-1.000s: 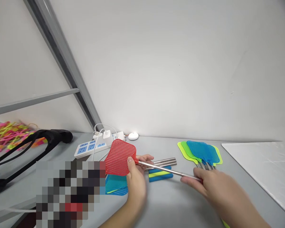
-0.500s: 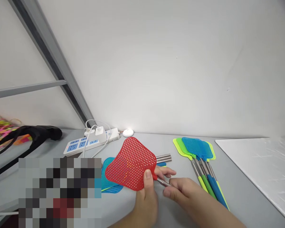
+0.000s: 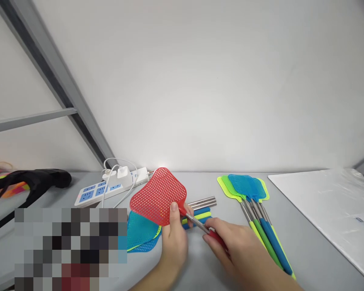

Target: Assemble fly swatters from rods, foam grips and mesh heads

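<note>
A red fly swatter (image 3: 159, 196) with a perforated head is held up over the table, its head tilted to the upper left. My left hand (image 3: 176, 238) grips it at the neck, thumb on the lower edge of the head. Around the red handle, just below the metal shaft, my right hand (image 3: 233, 246) is closed. Behind the left hand lie blue and yellow-green swatter heads (image 3: 142, 228), blue and yellow-green handles (image 3: 204, 215) and several metal rods (image 3: 204, 202). To the right lies a fanned group of assembled swatters (image 3: 250, 188) in green, yellow and blue.
A white power strip (image 3: 129, 182) with plugs and cables stands at the back left. Black straps (image 3: 45, 182) lie at far left beside colourful loose pieces (image 3: 15, 190). A plastic-wrapped white sheet (image 3: 327, 202) lies at the right. Part of the lower left is pixelated.
My right hand has moved down from the metal shaft to the red handle, so more shaft shows. Swatter and left hand have shifted slightly left; the camera view has turned a little.
</note>
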Demonstrator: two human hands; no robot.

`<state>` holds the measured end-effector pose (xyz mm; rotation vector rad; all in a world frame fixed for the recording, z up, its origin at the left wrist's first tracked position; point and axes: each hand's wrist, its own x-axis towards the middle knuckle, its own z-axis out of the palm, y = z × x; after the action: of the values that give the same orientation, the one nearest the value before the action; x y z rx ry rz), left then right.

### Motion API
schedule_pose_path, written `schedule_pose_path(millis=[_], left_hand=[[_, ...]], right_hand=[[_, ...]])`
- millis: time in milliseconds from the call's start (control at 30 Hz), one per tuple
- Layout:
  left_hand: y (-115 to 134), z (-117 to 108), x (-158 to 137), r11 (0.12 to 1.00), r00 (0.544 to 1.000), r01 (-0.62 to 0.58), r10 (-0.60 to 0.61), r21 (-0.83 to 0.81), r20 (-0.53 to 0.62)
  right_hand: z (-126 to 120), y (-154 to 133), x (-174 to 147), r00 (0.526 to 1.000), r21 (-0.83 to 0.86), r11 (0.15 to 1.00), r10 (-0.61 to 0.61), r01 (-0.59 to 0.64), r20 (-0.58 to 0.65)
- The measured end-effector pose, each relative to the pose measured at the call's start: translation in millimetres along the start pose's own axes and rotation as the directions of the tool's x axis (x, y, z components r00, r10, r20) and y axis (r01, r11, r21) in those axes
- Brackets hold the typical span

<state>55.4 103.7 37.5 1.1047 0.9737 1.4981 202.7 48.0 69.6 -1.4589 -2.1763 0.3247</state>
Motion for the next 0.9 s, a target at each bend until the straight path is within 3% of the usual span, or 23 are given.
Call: schedule_pose_path(millis=[100,200,267,367,467,533,900], left_hand=[[0,-5,7,0.998,0.990,-0.007,-0.001,0.061,0.138],[-2,-9,8,0.976,0.958,-0.087,0.027,0.201,0.284],[-3,-11,4,0.941,0.916,-0.182,0.058,0.284,0.398],[-4,-11,-3,0.880,0.814,-0.341,0.101,0.331,0.572],[-3,-9,-7,0.819,0.723,-0.462,0.126,0.340,0.679],[-1,-8,-7,0.781,0.691,-0.517,0.139,0.350,0.710],[-4,-10,0,0.713,0.674,-0.588,0.172,0.381,0.719]], right_hand=[[-9,5,0,0.992,-0.115,0.989,0.079,-0.090,-0.100],[-34,24,-9,0.932,-0.230,0.911,0.301,-0.344,-0.203],[-50,42,-20,0.856,-0.273,0.815,0.453,-0.511,-0.248],[-63,66,-34,0.781,-0.259,0.738,0.566,-0.623,-0.264],[-62,80,-39,0.729,-0.218,0.696,0.642,-0.684,-0.237],[-57,82,-37,0.717,-0.190,0.692,0.663,-0.697,-0.215],[-58,79,-40,0.724,-0.047,0.722,0.688,-0.690,-0.054]])
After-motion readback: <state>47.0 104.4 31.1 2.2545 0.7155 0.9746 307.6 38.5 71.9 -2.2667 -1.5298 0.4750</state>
